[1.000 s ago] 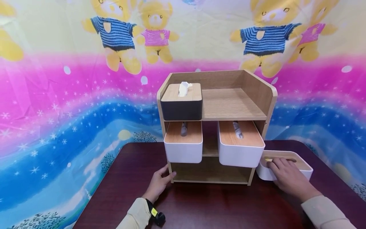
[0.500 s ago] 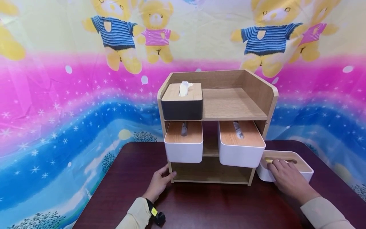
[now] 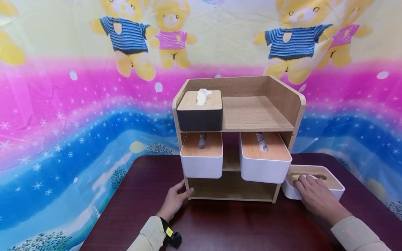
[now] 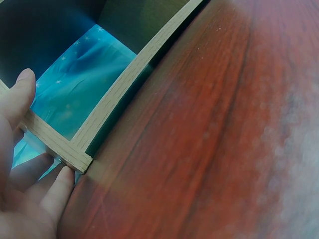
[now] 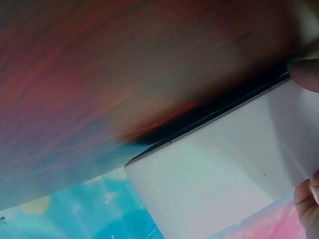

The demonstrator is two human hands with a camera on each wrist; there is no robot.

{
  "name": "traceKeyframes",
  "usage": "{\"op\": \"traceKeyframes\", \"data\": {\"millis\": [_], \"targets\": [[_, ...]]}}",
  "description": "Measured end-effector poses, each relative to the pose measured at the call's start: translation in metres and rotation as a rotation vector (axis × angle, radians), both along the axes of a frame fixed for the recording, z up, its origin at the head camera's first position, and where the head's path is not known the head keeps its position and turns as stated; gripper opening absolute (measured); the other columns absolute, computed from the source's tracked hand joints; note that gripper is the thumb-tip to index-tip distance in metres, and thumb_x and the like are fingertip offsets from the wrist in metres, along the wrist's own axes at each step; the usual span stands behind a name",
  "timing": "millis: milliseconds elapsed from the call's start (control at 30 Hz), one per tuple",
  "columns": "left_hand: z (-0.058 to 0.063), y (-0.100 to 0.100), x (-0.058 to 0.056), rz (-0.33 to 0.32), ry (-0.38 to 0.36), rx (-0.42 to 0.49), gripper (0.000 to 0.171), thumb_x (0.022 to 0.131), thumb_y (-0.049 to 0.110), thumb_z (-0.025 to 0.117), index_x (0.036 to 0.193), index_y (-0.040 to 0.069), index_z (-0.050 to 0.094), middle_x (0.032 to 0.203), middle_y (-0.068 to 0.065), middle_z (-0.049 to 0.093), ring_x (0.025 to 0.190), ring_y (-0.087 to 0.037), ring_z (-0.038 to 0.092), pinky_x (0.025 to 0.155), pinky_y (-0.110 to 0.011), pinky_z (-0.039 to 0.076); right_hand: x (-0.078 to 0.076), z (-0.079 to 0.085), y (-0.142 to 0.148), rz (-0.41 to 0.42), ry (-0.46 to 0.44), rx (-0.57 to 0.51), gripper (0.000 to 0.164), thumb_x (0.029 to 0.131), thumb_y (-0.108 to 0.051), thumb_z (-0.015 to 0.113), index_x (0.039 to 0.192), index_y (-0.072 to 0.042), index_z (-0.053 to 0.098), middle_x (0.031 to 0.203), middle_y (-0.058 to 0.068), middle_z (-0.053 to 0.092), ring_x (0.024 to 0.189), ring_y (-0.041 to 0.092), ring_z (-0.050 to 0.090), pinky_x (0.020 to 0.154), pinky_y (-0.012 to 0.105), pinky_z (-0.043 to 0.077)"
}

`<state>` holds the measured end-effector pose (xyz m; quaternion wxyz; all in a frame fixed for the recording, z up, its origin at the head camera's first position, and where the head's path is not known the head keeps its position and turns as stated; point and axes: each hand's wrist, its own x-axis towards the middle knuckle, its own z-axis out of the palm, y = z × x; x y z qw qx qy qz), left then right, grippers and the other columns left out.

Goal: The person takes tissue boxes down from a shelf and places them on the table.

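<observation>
My left hand (image 3: 174,201) grips the lower left side panel of a wooden desktop shelf (image 3: 259,113), thumb inside and fingers outside, as the left wrist view shows. At the right, my right hand (image 3: 320,197) holds a white tissue box (image 3: 336,191) with a wooden lid. Its fingers lie over the lid beside the slot, where something yellowish shows. In the right wrist view, the thumb is by the lower edge of the box's white wall (image 5: 214,164) and fingertips are at the upper edge.
Two white boxes with wooden lids, left (image 3: 202,167) and right (image 3: 265,170), jut out of the shelf's middle level. A black tissue box (image 3: 200,120) stands on top at the left. The shelf stands on a dark red table (image 3: 232,226) before a printed cloth backdrop (image 3: 78,104).
The white tissue box under my right hand has shifted very slightly toward me, and the fingers sit a touch lower. My left hand keeps its place on the shelf.
</observation>
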<state>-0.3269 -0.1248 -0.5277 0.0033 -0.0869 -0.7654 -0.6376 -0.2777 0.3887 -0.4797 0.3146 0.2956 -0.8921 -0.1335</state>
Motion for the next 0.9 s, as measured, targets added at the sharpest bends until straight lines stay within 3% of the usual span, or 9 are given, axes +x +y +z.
{"op": "traceKeyframes", "data": {"millis": [200,333,667,900], "targets": [[0.0023,0.0009,0.0010,0.007,-0.003,0.001,0.068,0.088,0.037,0.073,0.147,0.016,0.046,0.146,-0.010,0.045,0.127,-0.029,0.048,0.098,-0.044,0.045,0.0042,0.0050,0.0003,-0.001,0.003,0.024,0.064,0.098,-0.021,-0.009,0.101,0.000,0.051,0.088,0.014,0.048,0.076,0.032,0.050,0.058,0.045,0.044],[0.0019,0.0008,0.0003,0.016,-0.006,-0.007,0.070,0.086,0.041,0.073,0.147,0.017,0.046,0.146,-0.010,0.045,0.128,-0.029,0.047,0.098,-0.045,0.045,0.0056,0.0062,0.0011,-0.003,-0.015,0.037,0.059,0.099,-0.018,-0.005,0.103,0.000,0.051,0.089,0.014,0.048,0.077,0.031,0.051,0.059,0.045,0.045],[0.0002,0.0041,0.0007,0.002,-0.018,-0.001,0.069,0.088,0.037,0.073,0.148,0.017,0.044,0.148,-0.010,0.044,0.129,-0.030,0.046,0.098,-0.046,0.044,0.0096,0.0037,0.0060,0.019,-0.021,0.009,0.065,0.101,-0.033,-0.006,0.100,-0.003,0.052,0.087,0.012,0.049,0.075,0.029,0.052,0.058,0.044,0.044],[-0.0003,0.0014,-0.0008,0.009,-0.015,-0.008,0.070,0.087,0.039,0.073,0.147,0.019,0.045,0.146,-0.008,0.046,0.127,-0.028,0.048,0.098,-0.046,0.044,0.0079,0.0033,0.0044,0.041,-0.063,0.025,0.066,0.099,-0.030,-0.008,0.101,-0.006,0.053,0.089,0.010,0.051,0.081,0.030,0.054,0.065,0.046,0.046]]}}
